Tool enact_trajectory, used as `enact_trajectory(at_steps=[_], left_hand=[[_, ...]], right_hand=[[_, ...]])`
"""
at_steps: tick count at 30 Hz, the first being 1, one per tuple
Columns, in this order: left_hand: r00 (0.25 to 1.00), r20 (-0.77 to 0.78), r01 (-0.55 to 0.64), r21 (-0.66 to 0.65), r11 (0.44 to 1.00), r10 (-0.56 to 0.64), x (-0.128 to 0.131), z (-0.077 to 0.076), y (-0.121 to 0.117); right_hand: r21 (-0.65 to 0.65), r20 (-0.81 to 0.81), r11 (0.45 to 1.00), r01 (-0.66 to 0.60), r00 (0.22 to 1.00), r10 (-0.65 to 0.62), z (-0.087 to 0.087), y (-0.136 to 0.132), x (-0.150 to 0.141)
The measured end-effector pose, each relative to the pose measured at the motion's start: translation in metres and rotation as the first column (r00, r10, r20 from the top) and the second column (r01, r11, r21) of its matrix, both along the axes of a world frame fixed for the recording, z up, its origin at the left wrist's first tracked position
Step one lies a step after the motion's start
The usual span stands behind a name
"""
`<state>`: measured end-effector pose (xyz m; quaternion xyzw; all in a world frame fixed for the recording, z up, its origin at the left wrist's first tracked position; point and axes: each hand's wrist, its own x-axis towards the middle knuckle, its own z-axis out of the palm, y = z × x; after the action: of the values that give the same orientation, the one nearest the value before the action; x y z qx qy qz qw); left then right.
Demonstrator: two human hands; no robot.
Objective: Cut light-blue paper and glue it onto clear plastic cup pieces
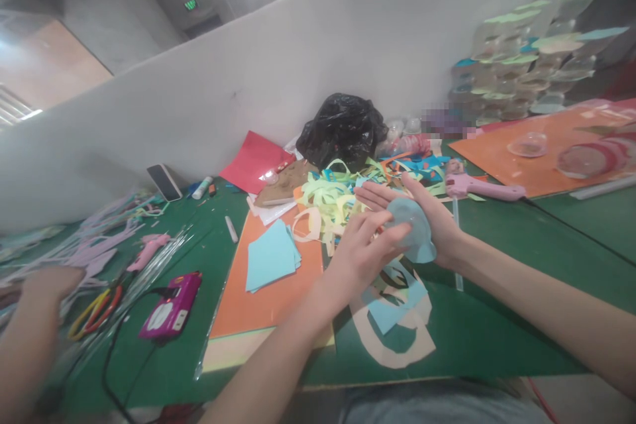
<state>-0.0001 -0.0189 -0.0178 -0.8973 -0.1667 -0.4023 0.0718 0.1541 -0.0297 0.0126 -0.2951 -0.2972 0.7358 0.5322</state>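
Note:
Between my two hands is a round light-blue paper piece with an uneven edge. Whether a clear cup sits against it I cannot tell. My left hand presses its bent fingers on the paper's near face. Behind it, my right hand lies against the far side, fingers stretched out and thumb up. Below the hands are a cream paper ring offcut and blue paper scraps. A stack of light-blue paper squares lies left of my left hand on orange sheets.
A pink glue gun with a cord stands right of my hands. Behind are paper strips and a black plastic bag. Stacked clear cups stand back right. Another person's hand is near scissors and a purple box.

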Motion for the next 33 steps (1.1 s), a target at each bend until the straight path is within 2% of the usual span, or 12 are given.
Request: enact_trajectory(at_steps=[8,14,19,26,33], left_hand=[[0.999,0.022,0.026,-0.062,0.998,-0.025,0.0004,-0.006,0.0012],[1.0,-0.002,0.031,-0.104,0.994,-0.032,-0.0011,-0.0048,-0.0009],[0.999,0.013,0.04,-0.086,0.995,-0.039,-0.0014,-0.0044,-0.0027],[0.998,0.036,0.05,-0.077,0.996,-0.047,-0.0006,-0.0059,-0.0031],[1.0,0.009,0.025,-0.073,0.997,-0.024,-0.0014,-0.0001,-0.0083]], right_hand=[[0.023,0.028,0.999,-0.025,0.999,0.025,-0.0004,0.0004,0.0009],[-0.012,-0.003,0.999,-0.037,0.999,0.037,0.002,0.0001,0.0002],[-0.032,0.002,0.999,-0.032,0.999,0.033,0.0051,-0.001,-0.0012],[0.026,0.031,0.997,-0.066,0.997,0.066,0.0026,-0.0013,0.0009],[0.094,0.048,0.99,-0.106,0.994,0.102,-0.0024,-0.0009,0.0024]])
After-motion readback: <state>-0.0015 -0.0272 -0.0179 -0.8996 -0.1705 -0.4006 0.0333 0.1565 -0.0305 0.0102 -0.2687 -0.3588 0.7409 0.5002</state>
